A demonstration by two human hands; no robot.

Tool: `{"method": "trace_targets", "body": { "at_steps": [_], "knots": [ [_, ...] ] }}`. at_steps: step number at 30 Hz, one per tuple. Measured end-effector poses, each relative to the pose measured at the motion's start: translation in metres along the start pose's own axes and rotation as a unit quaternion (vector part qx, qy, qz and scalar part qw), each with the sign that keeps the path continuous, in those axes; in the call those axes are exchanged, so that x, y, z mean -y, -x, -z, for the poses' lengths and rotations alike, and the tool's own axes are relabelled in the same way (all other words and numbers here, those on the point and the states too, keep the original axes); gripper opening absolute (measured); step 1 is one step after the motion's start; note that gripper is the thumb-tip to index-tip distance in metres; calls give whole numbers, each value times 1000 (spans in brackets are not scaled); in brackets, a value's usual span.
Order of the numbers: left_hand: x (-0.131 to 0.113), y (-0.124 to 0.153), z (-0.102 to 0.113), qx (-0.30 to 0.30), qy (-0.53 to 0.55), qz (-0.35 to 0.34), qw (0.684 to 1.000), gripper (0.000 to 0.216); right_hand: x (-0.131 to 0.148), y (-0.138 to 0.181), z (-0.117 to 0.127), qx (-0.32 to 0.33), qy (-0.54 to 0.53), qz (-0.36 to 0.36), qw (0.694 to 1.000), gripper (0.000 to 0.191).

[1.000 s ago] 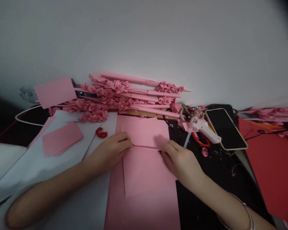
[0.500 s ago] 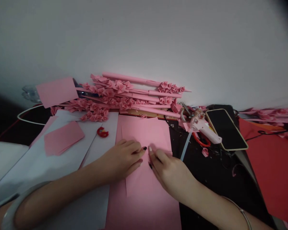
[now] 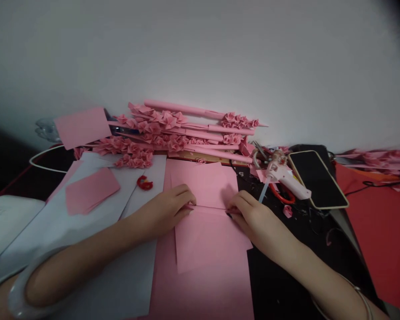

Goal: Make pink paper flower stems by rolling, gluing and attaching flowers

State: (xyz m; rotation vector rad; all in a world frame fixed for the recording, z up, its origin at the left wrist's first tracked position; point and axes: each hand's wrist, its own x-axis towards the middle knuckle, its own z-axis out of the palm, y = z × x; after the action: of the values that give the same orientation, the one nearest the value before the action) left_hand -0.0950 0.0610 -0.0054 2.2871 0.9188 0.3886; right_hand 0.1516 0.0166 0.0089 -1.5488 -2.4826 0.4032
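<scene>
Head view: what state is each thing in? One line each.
Left hand, pinching the pink sheet.
Right hand, pinching that sheet farther right.
Pink sheet, fold or edge between the hands; which is unclear.
Larger pink sheet, lying underneath.
Small pink cards, stacked askew.
Phone, screen up, dark.
Glue gun, lying down.
Pink paper flowers, lying sideways.

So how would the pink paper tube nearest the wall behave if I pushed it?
The pink paper tube is probably light, being rolled paper. Its round side may let it roll, though the paper flowers close by might catch it.
</scene>
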Motion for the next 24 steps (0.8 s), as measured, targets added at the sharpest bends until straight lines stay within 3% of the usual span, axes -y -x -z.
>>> {"method": "trace_targets", "body": {
  "at_steps": [10, 20, 24],
  "knots": [
    [1, 3, -1, -18, 2, -10, 1000, 11, 2, 1, 5, 34, -74, -37, 996, 12],
    [0, 5, -2, -18, -51, -61, 997, 21, 3, 3, 1, -8, 24, 28, 999, 13],
    [-4, 7, 2, 18, -73, -80, 994, 27, 6, 6, 2, 27, 22, 47, 998, 22]
  ]
}}
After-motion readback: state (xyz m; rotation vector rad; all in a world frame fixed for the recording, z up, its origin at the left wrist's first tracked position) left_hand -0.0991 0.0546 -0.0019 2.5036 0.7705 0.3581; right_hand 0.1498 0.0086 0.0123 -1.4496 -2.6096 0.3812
